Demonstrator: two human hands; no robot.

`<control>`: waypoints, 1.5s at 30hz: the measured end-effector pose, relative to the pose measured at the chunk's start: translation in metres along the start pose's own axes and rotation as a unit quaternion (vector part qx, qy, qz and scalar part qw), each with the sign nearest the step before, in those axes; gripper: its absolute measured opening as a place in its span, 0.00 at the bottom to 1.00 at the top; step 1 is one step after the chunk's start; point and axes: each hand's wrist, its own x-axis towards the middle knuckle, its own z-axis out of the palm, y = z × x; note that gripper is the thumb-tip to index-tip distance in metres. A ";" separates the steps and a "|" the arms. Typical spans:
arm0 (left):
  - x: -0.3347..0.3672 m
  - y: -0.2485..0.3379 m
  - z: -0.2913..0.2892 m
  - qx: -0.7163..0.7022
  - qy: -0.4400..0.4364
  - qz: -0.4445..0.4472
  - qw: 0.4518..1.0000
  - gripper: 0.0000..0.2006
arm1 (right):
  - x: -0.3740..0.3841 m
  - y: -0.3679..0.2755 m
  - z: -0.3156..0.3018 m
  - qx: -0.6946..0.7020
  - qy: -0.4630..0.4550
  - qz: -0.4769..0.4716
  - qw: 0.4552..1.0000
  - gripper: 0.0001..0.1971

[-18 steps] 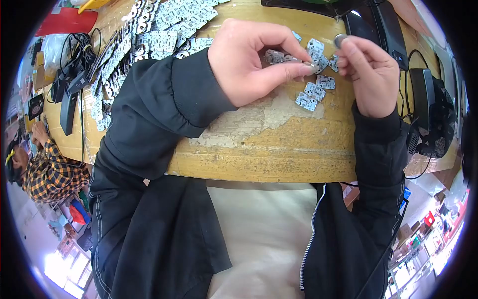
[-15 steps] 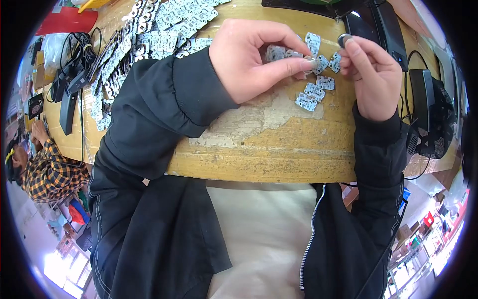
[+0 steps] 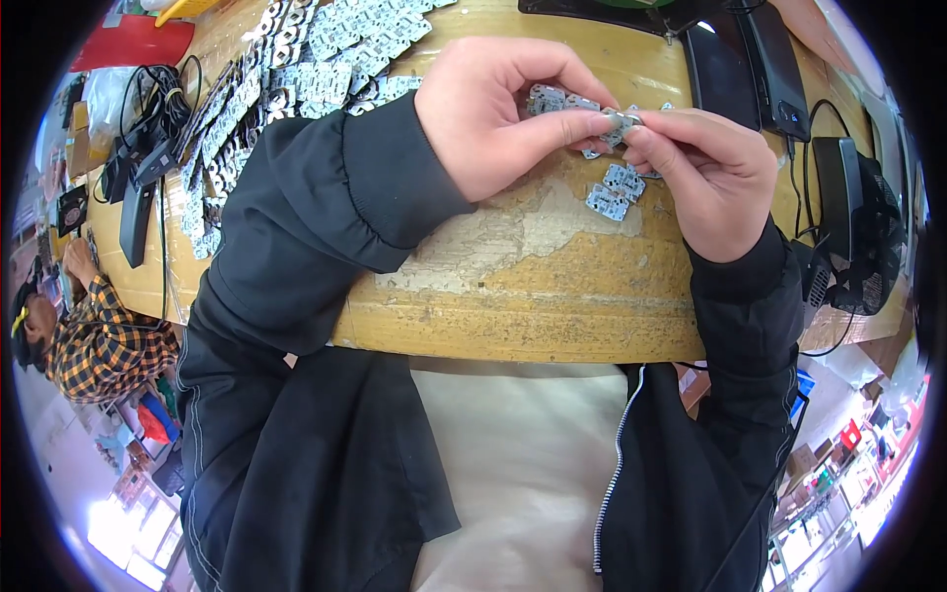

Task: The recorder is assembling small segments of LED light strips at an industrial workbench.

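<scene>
My left hand reaches in above the wooden table, thumb and forefinger pinched on a small circuit board. My right hand meets it there, its fingertips closed on a round silver coin cell at the board's right edge. The fingers cover most of both, so I cannot tell whether the cell sits in the board. Joined boards show beneath my left hand's fingers. Just below the fingertips lie loose circuit boards, and more are partly hidden behind my right hand.
A large heap of circuit board panels spreads over the back left. Black cables and adapters lie beyond my left sleeve. Dark boxy devices and a small black fan stand at right. Another person sits at far left.
My right hand has moved left and slightly down, bringing the coin cell to the board in my left hand. The left hand stays nearly still.
</scene>
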 end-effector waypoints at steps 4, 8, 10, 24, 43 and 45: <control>0.000 0.003 -0.004 0.063 -0.053 -0.012 0.997 0.08 | 0.001 -0.001 -0.003 -0.028 -0.031 -0.013 0.999 0.07; 0.000 0.007 -0.001 0.088 -0.051 -0.015 0.995 0.09 | -0.001 0.001 0.001 -0.009 -0.010 -0.002 1.000 0.07; -0.001 0.002 0.000 0.077 -0.028 0.005 0.997 0.08 | -0.002 0.001 0.001 0.024 0.005 0.009 1.000 0.08; 0.001 0.016 -0.005 -0.129 -0.065 -0.116 0.983 0.08 | -0.001 -0.002 -0.009 0.109 -0.037 0.058 0.992 0.07; 0.005 0.006 -0.006 0.289 -0.012 0.203 0.936 0.11 | 0.005 0.014 -0.014 0.207 0.009 0.187 0.960 0.07; 0.004 0.008 -0.005 0.287 -0.006 0.206 0.935 0.11 | 0.005 0.014 -0.015 0.203 0.000 0.186 0.961 0.07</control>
